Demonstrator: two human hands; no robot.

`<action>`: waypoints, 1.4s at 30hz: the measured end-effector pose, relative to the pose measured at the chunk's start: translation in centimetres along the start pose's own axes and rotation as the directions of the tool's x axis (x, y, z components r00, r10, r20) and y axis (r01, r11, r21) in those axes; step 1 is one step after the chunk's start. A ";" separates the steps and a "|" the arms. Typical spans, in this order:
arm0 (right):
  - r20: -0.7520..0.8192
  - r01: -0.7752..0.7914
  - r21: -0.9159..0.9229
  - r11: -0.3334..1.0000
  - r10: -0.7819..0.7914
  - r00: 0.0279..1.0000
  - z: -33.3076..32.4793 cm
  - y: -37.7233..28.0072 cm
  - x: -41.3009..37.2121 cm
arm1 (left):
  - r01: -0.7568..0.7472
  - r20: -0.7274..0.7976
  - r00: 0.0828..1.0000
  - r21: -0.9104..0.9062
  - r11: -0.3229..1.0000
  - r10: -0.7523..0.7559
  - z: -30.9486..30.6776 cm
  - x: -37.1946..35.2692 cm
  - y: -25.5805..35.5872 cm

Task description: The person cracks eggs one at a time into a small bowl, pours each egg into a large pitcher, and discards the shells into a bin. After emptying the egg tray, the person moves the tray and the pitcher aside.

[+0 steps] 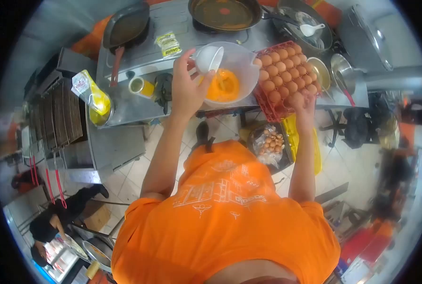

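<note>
My left hand [188,87] grips a small white bowl [206,57], which is tilted over a larger translucent mixing bowl [246,71]. Orange-yellow egg liquid [223,86] lies in the bottom of the mixing bowl. To its right, a red egg tray [271,110] bears rows of brown eggs [286,71]. At the tray's near right corner, the fingers of my right hand [306,106] are closed around a brown egg [295,101].
A bin with eggshells [272,143] stands below the counter. Behind are a large frying pan [225,13], a grill pan [126,26] and yellow packets [168,44]. Metal bowls [342,71] sit right; a yellow pouch [91,92] stands left. A person [55,222] works at lower left.
</note>
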State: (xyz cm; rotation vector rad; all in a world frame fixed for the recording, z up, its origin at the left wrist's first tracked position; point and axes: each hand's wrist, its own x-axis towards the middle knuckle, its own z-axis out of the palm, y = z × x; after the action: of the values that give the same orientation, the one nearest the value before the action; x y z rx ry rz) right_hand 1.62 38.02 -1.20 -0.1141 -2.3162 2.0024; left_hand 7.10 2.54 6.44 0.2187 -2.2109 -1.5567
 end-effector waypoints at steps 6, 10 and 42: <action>0.455 0.015 0.000 1.000 -0.013 0.890 9.2 -9.8 -4.3 | 0.051 0.009 0.999 -0.146 0.988 -0.050 0.8 0.0 -0.7; 0.554 0.720 -0.367 0.589 -0.483 0.678 12.4 -9.9 -5.6 | 0.135 0.009 0.991 -0.227 0.964 -0.136 1.1 -0.2 0.2; 0.429 0.407 -0.534 0.741 -0.177 0.886 -2.7 -18.3 -3.4 | 0.702 0.747 0.652 -0.527 0.480 -0.133 16.8 -5.2 6.5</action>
State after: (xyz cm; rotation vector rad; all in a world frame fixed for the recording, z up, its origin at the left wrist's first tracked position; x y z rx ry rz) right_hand 5.20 37.66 17.25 0.5990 -2.8880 1.1201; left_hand 5.29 21.21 6.42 -0.0134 -1.5842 -3.1743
